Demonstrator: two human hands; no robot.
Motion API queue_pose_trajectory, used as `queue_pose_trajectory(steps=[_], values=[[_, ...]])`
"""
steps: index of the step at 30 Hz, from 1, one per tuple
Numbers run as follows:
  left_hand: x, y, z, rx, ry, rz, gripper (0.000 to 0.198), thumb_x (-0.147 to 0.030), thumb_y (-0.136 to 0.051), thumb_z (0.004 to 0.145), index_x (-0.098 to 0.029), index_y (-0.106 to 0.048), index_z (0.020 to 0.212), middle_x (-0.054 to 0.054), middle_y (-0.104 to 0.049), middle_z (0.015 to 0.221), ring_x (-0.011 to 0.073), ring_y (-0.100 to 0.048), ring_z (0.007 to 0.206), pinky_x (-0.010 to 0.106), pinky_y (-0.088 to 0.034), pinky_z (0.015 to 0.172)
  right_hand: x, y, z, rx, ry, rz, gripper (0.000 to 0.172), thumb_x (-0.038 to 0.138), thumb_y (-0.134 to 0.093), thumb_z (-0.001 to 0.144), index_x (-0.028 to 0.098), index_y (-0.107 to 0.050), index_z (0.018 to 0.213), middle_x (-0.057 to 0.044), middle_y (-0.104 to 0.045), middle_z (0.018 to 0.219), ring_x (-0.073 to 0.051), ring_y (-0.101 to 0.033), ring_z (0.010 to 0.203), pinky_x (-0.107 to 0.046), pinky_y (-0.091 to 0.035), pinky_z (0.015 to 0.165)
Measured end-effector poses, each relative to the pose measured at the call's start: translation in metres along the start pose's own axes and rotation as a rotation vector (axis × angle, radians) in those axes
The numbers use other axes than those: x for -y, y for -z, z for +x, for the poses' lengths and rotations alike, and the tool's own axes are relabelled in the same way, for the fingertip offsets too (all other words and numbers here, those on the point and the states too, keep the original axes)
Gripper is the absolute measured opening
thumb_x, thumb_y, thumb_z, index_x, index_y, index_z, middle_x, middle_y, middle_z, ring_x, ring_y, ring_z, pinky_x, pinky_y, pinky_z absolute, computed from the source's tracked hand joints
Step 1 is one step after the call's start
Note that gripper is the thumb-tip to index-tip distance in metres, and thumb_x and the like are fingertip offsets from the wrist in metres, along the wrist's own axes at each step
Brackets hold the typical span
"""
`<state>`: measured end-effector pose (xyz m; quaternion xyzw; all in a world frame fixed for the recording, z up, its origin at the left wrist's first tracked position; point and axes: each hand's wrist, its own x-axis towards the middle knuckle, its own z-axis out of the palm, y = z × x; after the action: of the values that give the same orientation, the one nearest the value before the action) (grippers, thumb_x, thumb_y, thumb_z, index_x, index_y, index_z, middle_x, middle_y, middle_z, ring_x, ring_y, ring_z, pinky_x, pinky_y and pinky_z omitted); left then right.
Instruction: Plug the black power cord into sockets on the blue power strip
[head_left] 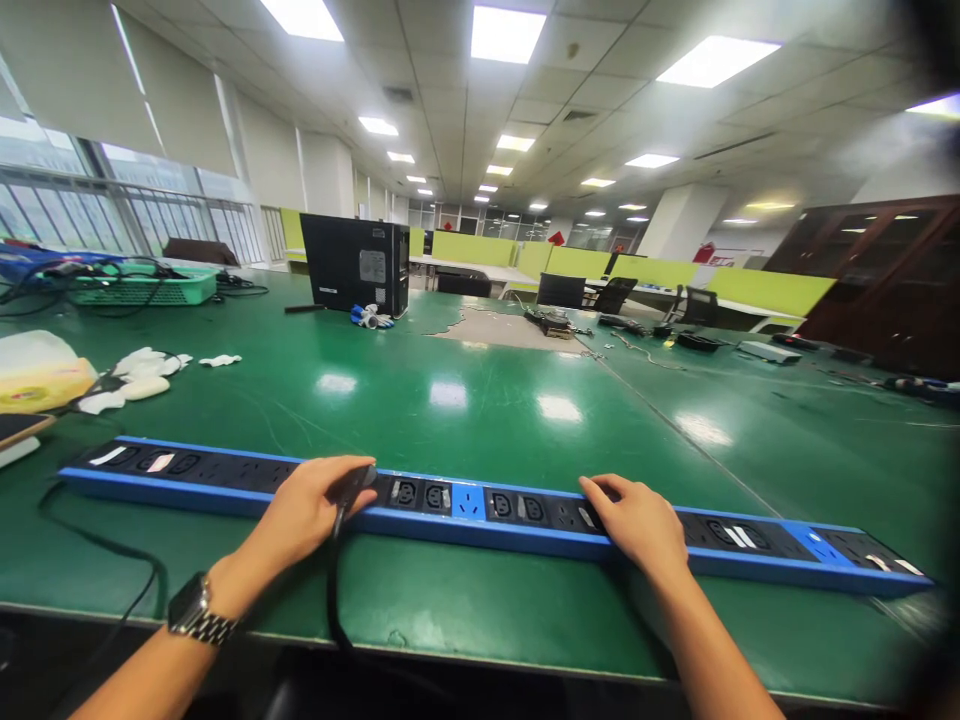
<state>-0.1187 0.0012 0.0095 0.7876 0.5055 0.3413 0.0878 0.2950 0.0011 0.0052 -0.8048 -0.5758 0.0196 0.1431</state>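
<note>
Power strip (420,530) lay crosswise; at eight o'clock, left hand (309,507) pinched a plug (363,477) at its sockets, seating unclear; at four, right hand (639,522) draped over, grip uncertain.

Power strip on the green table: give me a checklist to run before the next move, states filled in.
1. Left hand gripping the black plug: ok.
2. Plug fully seated: cannot tell, fingers hide its contact end.
3. Right hand on the power strip: ok.
4. Strip lying on the green table: ok.
5. Plug's black cable kept within the near table edge: not ok, it runs past.
</note>
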Motion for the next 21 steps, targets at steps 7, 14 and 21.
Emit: queue_pose_trajectory(steps=[7, 14, 21], values=[[-0.012, 0.006, 0.005, 0.08, -0.028, 0.082, 0.036, -0.046, -0.061, 0.083, -0.025, -0.07, 0.111, 0.007, -0.074, 0.108, 0.0275, -0.068, 0.098, 0.041, -0.052, 0.088, 0.002, 0.002, -0.001, 0.012, 0.005, -0.005, 0.051, 0.059, -0.035, 0.087, 0.029, -0.073, 0.101, -0.006, -0.074, 0.1, -0.028, -0.066, 0.094, -0.037, -0.046, 0.078], [-0.002, 0.0, -0.005, 0.019, -0.084, -0.005, 0.045, -0.046, -0.066, 0.08, -0.026, -0.064, 0.121, 0.007, -0.07, 0.117, 0.0275, -0.064, 0.107, 0.043, -0.048, 0.095, 0.001, -0.001, 0.0, 0.008, -0.008, -0.004, 0.05, 0.059, -0.035, 0.086, 0.03, -0.073, 0.101, -0.006, -0.073, 0.102, -0.027, -0.065, 0.095, -0.037, -0.044, 0.079], [-0.028, -0.009, 0.004, -0.186, -0.057, -0.239, 0.032, -0.039, -0.061, 0.088, -0.023, -0.065, 0.115, 0.006, -0.072, 0.107, 0.0224, -0.066, 0.095, 0.035, -0.05, 0.086, 0.001, -0.001, 0.0, 0.004, -0.008, 0.001, 0.048, 0.059, -0.036, 0.087, 0.03, -0.073, 0.1, -0.005, -0.073, 0.1, -0.026, -0.066, 0.094, -0.034, -0.044, 0.077]])
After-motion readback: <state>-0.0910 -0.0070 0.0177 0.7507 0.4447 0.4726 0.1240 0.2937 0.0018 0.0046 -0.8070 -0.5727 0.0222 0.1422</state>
